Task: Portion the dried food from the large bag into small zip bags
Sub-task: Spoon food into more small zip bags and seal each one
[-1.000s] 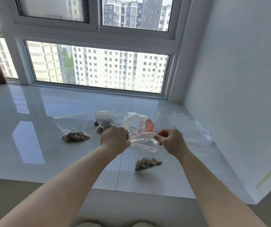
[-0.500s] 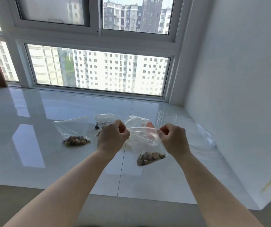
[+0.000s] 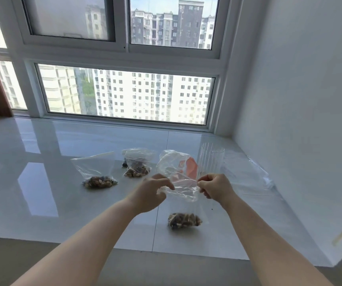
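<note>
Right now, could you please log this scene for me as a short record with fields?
surface: glossy white tiled ledge under a window
left hand: pinches the top-left edge of the small clear zip bag
right hand: pinches the bag's top-right edge
held bag: hangs with brown dried food at the bottom
filled bags resting: two visible
large clear bag: behind the hands
clear ribbed glass: upright beside it

I pinch a clear small zip bag [image 3: 183, 189] by its top corners; dried food [image 3: 184, 220] hangs at its bottom. Two filled bags [image 3: 97, 174] [image 3: 138, 165] and the crumpled large bag [image 3: 175, 164] lie behind it.
</note>
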